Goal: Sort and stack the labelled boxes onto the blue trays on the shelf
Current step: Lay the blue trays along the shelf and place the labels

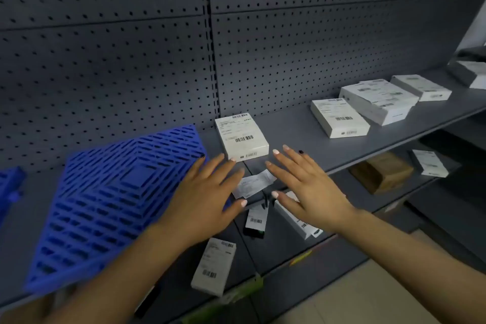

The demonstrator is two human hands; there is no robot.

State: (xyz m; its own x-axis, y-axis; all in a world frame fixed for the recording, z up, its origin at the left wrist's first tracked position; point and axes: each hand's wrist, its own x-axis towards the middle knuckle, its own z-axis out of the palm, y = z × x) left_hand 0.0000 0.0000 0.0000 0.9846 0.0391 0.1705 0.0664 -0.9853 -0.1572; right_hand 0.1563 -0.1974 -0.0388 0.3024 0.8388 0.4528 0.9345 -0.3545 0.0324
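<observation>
Both hands spread flat, left hand [207,197] over the tray [110,202], right hand [307,187] beside it. A box [240,138] sits just beyond the fingertips; more boxes [378,102] lie off right.

A single wide-angle view from a camera worn on the person's head, looking forward and down at a grey shelf [302,126] close in front. It faces the pegboard back panel [105,47] at a slant, tilted so the shelf climbs toward the right. Both forearms reach in from the bottom edge, and straight lines bow near the borders
</observation>
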